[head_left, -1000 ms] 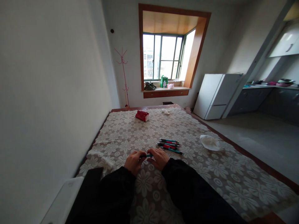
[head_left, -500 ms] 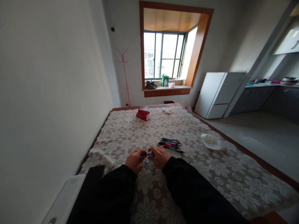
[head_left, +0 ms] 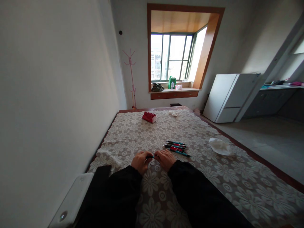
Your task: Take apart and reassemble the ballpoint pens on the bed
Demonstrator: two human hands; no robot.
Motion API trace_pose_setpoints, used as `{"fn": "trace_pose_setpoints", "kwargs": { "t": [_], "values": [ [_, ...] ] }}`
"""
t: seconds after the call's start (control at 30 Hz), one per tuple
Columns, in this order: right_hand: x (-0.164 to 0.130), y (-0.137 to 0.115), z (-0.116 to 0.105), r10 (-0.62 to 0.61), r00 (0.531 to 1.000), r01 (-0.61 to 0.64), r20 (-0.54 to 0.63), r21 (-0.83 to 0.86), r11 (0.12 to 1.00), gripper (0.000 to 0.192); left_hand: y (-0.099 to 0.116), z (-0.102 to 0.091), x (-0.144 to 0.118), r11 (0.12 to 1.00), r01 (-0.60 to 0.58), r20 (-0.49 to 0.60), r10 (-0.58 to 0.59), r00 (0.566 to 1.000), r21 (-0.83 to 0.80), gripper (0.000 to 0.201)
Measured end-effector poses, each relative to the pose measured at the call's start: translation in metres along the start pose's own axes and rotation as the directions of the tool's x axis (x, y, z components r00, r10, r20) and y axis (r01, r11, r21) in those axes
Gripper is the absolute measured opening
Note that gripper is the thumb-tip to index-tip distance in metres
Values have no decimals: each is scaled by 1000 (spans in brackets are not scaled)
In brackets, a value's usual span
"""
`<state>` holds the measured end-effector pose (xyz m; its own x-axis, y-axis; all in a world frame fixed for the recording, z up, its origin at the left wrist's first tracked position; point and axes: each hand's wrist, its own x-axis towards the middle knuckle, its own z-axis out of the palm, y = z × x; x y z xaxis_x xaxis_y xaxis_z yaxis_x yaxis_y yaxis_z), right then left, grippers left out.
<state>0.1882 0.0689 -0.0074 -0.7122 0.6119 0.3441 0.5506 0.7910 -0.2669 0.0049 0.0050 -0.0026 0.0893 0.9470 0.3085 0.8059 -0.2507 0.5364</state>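
Floral tablecloth [head_left: 213,177], pens [head_left: 177,147] beyond both hands, crumpled tissue [head_left: 219,146] right

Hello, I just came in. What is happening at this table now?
A person in black sleeves holds one slim teal pen between both hands, the left hand and the right hand gripping its two ends just above the beige floral lace tablecloth. A small cluster of red and teal pens lies on the cloth just beyond the right hand. Farther right lies a crumpled white tissue, and a red box sits near the far edge.
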Motion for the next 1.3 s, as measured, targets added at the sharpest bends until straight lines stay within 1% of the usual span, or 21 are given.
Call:
{"fn": "trace_pose_setpoints", "kwargs": {
  "t": [0.1,0.17,0.23,0.33,0.37,0.43,0.47,0.5,0.53,0.57,0.63,0.7,0.8,0.9,1.03,1.07,1.1,1.13,1.2,1.23,1.3],
  "values": [
    [1,3,3,19,999,-19,25,-18,1000,20,5,-8,-2,998,31,-13,-30,999,59,23],
    [1,6,4,50,998,-49,36,-26,998,22,6,-22,-10,984,89,-38,-84,996,157,32],
    [1,7,5,71,997,-70,43,-26,997,21,2,-43,-26,956,168,-65,-157,985,242,34],
    [1,7,5,83,994,-81,74,-22,996,20,-12,-80,-64,906,269,-136,-236,962,328,37],
    [1,6,5,85,993,-83,87,-20,996,20,-19,-91,-78,871,313,-160,-272,949,379,43],
    [1,6,4,85,991,-84,104,-13,996,20,-33,-108,-105,768,414,-200,-364,910,489,58],
    [1,5,3,83,991,-82,109,-10,997,20,-39,-113,-116,705,481,-219,-434,874,521,63],
    [1,5,3,80,990,-80,113,-7,997,20,-44,-116,-125,658,530,-215,-501,839,535,65],
    [1,5,2,78,990,-78,117,-4,997,20,-48,-118,-131,634,552,-208,-535,819,542,63],
    [1,5,2,77,990,-78,120,0,997,20,-50,-119,-136,626,554,-202,-545,814,548,62],
    [1,4,1,84,989,-85,122,6,996,21,-50,-118,-139,637,530,-196,-520,831,560,60],
    [1,3,0,88,989,-90,122,14,996,20,-46,-116,-138,649,514,-212,-488,847,561,60],
    [1,2,-3,95,988,-97,122,16,995,22,-38,-112,-133,677,518,-240,-466,852,523,57],
    [0,2,-5,95,988,-97,125,13,995,24,-37,-111,-131,713,509,-234,-455,859,482,53],
    [0,1,-6,100,989,-105,110,43,994,23,-38,-112,-129,699,529,-224,-486,845,481,63],
    [0,1,-6,104,989,-110,105,54,992,21,-35,-112,-126,705,520,-211,-483,850,482,66],
    [-1,1,-6,106,989,-112,100,64,992,20,-31,-110,-121,725,496,-188,-467,864,477,67],
    [-1,1,-5,104,990,-111,95,71,991,20,-24,-107,-114,764,447,-150,-430,890,465,65],
    [-1,1,-4,80,993,-87,85,78,993,18,-6,-96,-93,879,274,-40,-281,959,391,54],
    [-1,2,-4,54,996,-60,78,78,995,16,4,-87,-80,915,202,-30,-205,978,348,48],
    [-1,4,-4,-9,998,6,58,61,998,12,23,-68,-51,952,107,-38,-101,994,287,37]
  ]
}}
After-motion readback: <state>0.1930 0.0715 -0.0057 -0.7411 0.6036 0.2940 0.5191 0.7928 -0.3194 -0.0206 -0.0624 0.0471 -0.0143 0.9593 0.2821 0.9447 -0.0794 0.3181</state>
